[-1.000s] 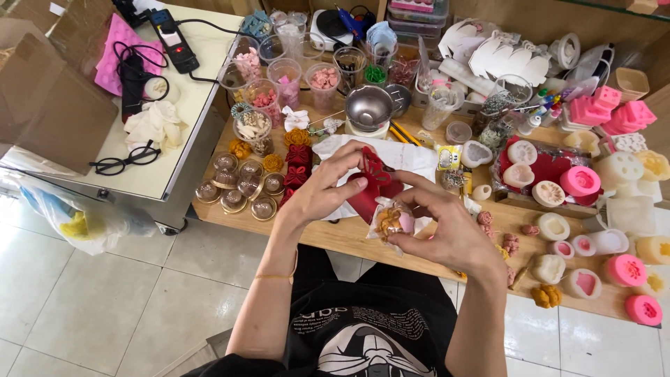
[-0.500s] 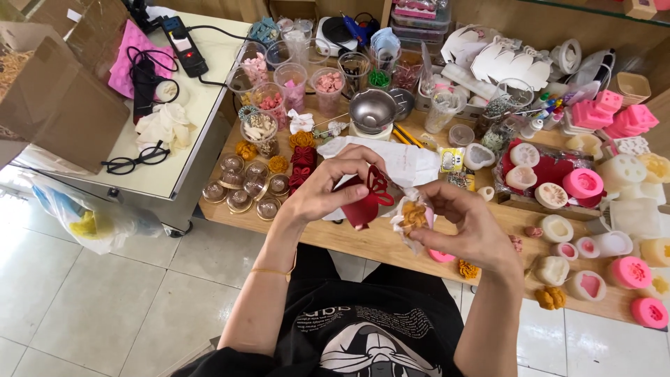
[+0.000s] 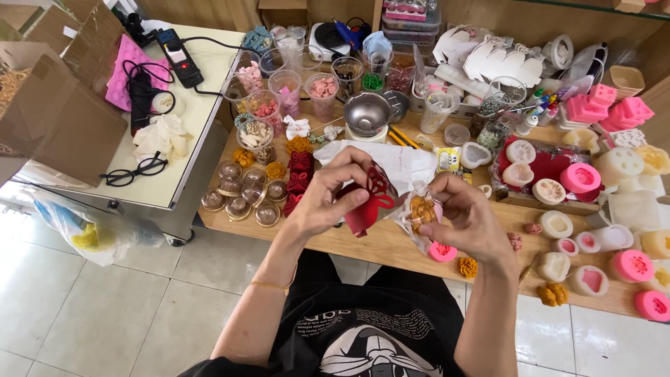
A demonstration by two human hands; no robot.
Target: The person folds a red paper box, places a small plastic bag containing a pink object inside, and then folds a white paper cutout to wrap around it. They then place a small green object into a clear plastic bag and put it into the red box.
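Item: we held a red cut-paper gift box with a bow-shaped top (image 3: 368,202) in our left hand (image 3: 328,202), grip closed on its side, above the wooden tabletop (image 3: 391,244). Our right hand (image 3: 464,216) pinched an orange flower-shaped piece in clear wrap (image 3: 421,211) just beside it. Step judged: boxing the piece; the next move called for an opened box mouth.

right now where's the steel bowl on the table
In the head view the steel bowl sits at the table's far middle, just beyond the white paper above the hands, with clear cups of pink pieces to its left.
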